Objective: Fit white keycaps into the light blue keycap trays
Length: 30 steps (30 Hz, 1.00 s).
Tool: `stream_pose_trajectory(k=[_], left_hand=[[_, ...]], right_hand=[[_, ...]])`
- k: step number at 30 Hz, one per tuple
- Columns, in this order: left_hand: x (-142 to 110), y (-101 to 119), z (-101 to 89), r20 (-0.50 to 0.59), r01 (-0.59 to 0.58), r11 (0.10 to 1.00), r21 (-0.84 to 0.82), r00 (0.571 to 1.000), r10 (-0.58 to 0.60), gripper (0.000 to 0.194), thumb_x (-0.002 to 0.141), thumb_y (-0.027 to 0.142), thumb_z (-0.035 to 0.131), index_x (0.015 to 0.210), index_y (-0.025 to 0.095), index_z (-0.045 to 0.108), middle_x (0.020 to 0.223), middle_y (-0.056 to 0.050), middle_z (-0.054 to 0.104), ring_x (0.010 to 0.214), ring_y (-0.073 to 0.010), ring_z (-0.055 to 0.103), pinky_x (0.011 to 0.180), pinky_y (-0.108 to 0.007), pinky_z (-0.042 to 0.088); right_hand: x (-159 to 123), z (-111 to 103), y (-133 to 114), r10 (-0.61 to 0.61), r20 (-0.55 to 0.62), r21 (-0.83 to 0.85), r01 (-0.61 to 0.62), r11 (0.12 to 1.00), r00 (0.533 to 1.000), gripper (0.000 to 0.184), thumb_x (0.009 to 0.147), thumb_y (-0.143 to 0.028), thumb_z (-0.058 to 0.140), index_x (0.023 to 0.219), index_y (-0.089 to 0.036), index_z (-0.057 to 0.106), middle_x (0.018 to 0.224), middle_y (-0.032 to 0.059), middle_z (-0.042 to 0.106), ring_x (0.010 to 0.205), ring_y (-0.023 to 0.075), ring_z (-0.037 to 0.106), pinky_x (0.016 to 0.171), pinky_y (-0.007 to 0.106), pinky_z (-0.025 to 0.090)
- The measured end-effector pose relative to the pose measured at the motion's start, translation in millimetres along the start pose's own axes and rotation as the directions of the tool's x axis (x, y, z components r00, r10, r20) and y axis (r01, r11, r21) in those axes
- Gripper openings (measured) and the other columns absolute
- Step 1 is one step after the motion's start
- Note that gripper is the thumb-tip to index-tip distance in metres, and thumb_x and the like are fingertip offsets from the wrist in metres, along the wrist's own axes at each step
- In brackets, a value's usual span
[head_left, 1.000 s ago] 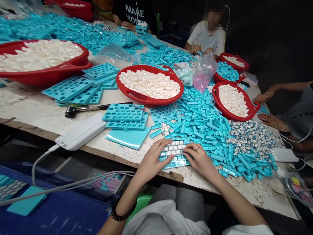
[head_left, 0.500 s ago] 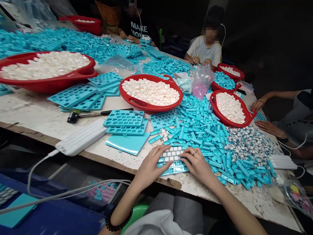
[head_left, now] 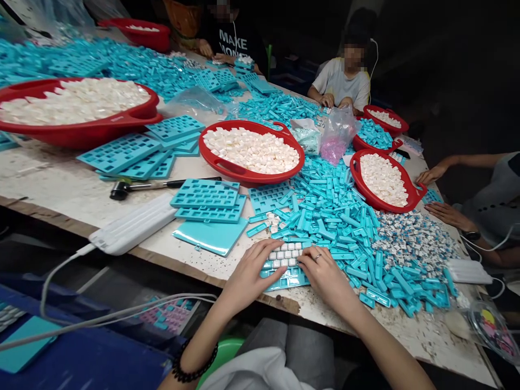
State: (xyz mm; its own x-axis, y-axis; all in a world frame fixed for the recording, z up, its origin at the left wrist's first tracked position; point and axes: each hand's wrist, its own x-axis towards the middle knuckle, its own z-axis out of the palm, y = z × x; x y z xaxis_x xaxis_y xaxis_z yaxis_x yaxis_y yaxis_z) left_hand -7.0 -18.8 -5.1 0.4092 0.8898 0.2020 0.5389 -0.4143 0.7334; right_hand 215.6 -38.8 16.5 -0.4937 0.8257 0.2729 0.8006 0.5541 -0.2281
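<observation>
A blue keyboard-like panel (head_left: pixel 298 277) lies at the table's front edge, with rows of white keycaps (head_left: pixel 287 254) in its upper part and bare slots in its lower part. My left hand (head_left: pixel 249 271) holds the panel's left side, fingers over the top corner and thumb across the lower left. At the right end of the keycap rows, my right hand (head_left: pixel 325 271) has its fingertips drawn together on the panel; whatever they pinch is hidden. Loose blue strips (head_left: pixel 329 216) lie heaped just beyond both hands.
Red basins (head_left: pixel 252 176) of white keycaps stand farther back. Left of my hands are stacked blue panels (head_left: pixel 207 200), a hammer (head_left: pixel 162 187) and a white power strip (head_left: pixel 132 225). Small white-and-blue parts (head_left: pixel 414 238) lie right, near a co-worker's hands (head_left: pixel 444 214). Two people sit across the table.
My right hand has shifted slightly left, and its fingers have drawn closer together at the keycaps. My left hand keeps its place on the panel. The view has tilted a little.
</observation>
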Motion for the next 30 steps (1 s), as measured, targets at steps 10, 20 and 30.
stream_pose_trajectory(k=[10, 20, 30], left_hand=[[51, -27, -13.6, -0.096, -0.031, 0.999, 0.021, 0.995, 0.033, 0.031, 0.099, 0.038, 0.047, 0.118, 0.024, 0.067, 0.123, -0.008, 0.067, 0.119, -0.0262, 0.06, 0.102, -0.044, 0.049], [57, -20, -18.9, -0.165, -0.114, 0.992, 0.061, 0.979, 0.123, 0.035, 0.098, 0.044, 0.05, 0.116, 0.022, 0.07, 0.116, -0.009, 0.074, 0.11, -0.0277, 0.068, 0.097, -0.046, 0.054], [34, 32, 7.0, 0.114, -0.029, 0.984, -0.177, 0.992, 0.05, 0.043, 0.1, 0.044, 0.048, 0.136, 0.024, 0.059, 0.122, -0.005, 0.072, 0.111, -0.0232, 0.068, 0.098, -0.039, 0.054]], right_hand=[[-5, -3, 3, 0.03, -0.146, 0.211, 0.001, 0.978, 0.989, 0.022, 0.1, -0.02, 0.054, 0.119, -0.021, 0.063, 0.107, 0.0092, 0.069, 0.101, 0.0239, 0.063, 0.091, 0.042, 0.049], [-2, 3, 13, 0.044, -0.26, 0.315, 0.042, 0.948, 0.964, 0.026, 0.098, -0.013, 0.05, 0.115, -0.023, 0.066, 0.098, 0.0056, 0.073, 0.091, 0.0199, 0.066, 0.086, 0.038, 0.052], [-4, 0, 20, 0.073, -0.257, 0.42, 0.044, 0.906, 0.964, 0.022, 0.098, -0.02, 0.055, 0.117, -0.025, 0.065, 0.106, 0.006, 0.071, 0.101, 0.0183, 0.067, 0.097, 0.037, 0.051]])
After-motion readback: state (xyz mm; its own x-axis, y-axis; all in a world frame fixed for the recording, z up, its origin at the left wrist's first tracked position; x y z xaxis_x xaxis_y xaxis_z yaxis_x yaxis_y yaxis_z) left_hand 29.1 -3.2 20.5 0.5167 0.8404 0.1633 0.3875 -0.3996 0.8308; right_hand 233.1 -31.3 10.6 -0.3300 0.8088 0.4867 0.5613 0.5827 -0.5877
